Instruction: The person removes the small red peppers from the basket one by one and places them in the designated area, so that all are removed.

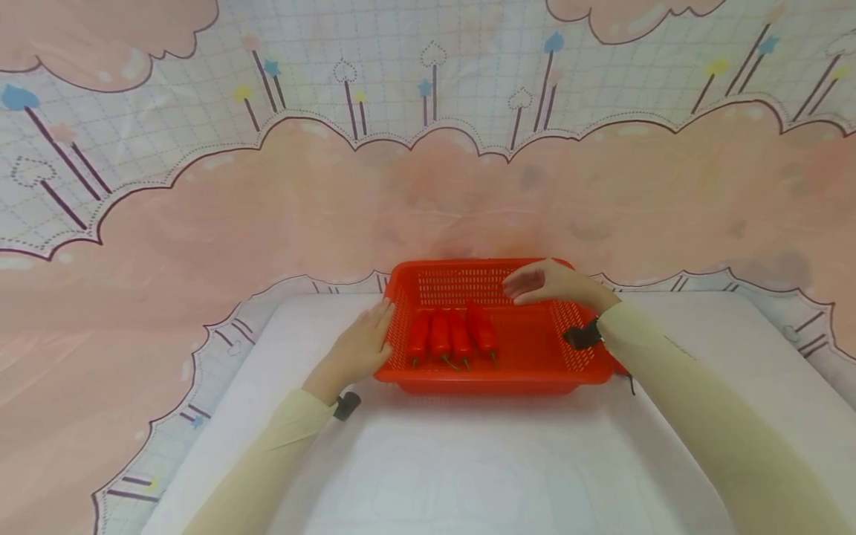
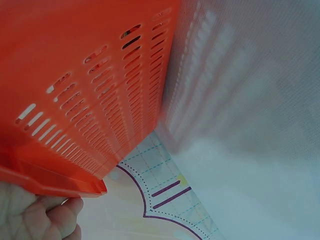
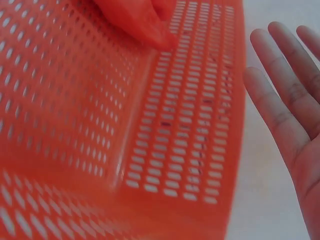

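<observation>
Left hand (image 1: 356, 349) and right hand (image 1: 562, 284) extend forward (well apart).

The basket (image 1: 491, 377) is orange-red with rows of slots; the peppers (image 1: 440, 334) red, green-stemmed; the worktop (image 1: 468, 461) white; the sleeves (image 1: 675, 379) cream; the backdrop (image 1: 301, 215) pink, dark-outlined clouds over pale grid.

On my remote feed I see a screened-off, booth-like spot, room type unclear: cartoon-cloud sheeting (image 1: 428, 200) lines the white counter's far and side edges (image 1: 468, 468).
</observation>
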The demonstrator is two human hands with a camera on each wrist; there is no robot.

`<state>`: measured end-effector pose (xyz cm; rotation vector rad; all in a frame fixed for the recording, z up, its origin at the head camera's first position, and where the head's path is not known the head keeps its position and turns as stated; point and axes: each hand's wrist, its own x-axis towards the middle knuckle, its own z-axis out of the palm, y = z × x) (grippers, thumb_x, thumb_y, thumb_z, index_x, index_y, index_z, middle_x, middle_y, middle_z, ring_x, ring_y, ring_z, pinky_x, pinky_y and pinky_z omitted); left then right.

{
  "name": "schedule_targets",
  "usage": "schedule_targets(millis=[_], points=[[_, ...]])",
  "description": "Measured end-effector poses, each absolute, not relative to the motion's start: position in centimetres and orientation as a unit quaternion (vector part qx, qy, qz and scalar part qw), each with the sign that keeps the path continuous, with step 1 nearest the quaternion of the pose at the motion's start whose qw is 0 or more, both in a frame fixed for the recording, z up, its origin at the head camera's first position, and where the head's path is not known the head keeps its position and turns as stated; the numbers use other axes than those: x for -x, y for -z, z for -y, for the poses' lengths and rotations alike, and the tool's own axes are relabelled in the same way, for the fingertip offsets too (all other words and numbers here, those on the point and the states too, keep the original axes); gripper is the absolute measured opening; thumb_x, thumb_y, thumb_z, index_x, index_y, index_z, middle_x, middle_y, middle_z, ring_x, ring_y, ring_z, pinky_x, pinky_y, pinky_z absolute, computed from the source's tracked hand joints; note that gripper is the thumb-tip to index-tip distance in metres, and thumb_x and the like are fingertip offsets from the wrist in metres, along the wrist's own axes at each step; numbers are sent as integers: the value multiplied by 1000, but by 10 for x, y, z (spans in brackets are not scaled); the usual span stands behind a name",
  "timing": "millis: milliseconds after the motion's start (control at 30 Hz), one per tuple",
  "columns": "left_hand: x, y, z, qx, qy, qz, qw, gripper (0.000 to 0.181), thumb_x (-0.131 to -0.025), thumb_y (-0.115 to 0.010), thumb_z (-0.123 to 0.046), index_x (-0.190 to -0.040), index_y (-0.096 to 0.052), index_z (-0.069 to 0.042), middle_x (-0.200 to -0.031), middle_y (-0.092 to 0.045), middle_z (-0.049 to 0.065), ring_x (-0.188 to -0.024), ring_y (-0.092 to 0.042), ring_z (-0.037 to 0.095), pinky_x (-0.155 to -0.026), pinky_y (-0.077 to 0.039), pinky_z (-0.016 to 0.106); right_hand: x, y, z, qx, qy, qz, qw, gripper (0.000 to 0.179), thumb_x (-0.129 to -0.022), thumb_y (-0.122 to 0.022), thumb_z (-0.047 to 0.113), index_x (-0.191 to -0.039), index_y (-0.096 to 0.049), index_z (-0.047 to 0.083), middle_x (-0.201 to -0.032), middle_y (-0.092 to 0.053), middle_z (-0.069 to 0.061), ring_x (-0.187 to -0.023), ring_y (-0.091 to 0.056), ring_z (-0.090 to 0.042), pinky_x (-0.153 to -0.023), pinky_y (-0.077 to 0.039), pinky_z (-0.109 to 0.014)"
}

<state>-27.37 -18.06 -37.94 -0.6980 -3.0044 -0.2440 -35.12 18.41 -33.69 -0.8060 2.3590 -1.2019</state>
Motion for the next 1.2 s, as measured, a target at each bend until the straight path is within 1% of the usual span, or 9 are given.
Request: schedule_targets(millis=[67,200,300,400,633,967,1200], points=[[273,379,180,227,78,970,25,68,-89,-46,-20,-147,-22,5,-156,-19,19,-145,-21,33,-120,-19,45,353,341,-178,285,444,-827,192,49,-85,-68,21,-128,-56,2,-127,-58,-23,-115,-60,-35,-93,-54,-39],[272,378,180,226,76,971,24,68,-88,-46,-20,-147,-21,5,-156,-19,20,-145,-21,33,-120,-19,46,355,347,-169,290,445,-826,186,47,-85,-68,21,-127,-57,4,-128,-58,-23,-114,-61,-32,-93,-53,-39],[271,377,180,227,76,971,24,68,-88,-46,-20,-147,-22,5,-155,-19,20,-144,-21,33,-119,-19,46,356,351,-164,294,441,-830,174,48,-85,-67,23,-128,-56,3,-128,-58,-22,-114,-62,-28,-94,-53,-39],[271,376,179,227,74,971,24,68,-89,-46,-20,-147,-22,5,-155,-20,20,-144,-22,33,-119,-19,46,358,356,-159,290,448,-829,167,51,-85,-67,23,-129,-54,1,-129,-57,-22,-116,-60,-29,-95,-52,-39],[272,377,180,224,71,972,22,68,-89,-46,-21,-147,-21,4,-156,-19,19,-145,-22,33,-119,-20,46,361,366,-149,256,464,-833,158,52,-85,-67,25,-131,-54,3,-129,-59,-16,-118,-58,-28,-98,-50,-41],[273,378,180,225,74,971,22,68,-88,-45,-20,-147,-22,5,-156,-20,20,-144,-22,33,-119,-20,46,364,379,-140,221,482,-831,169,52,-86,-66,23,-131,-53,2,-129,-60,-16,-118,-57,-28,-104,-45,-45],[273,378,180,226,68,972,24,68,-88,-45,-20,-147,-22,5,-155,-20,20,-144,-22,33,-119,-21,46,366,386,-139,179,495,-832,176,48,-87,-65,20,-130,-54,4,-128,-61,-15,-119,-57,-28,-107,-42,-47]])
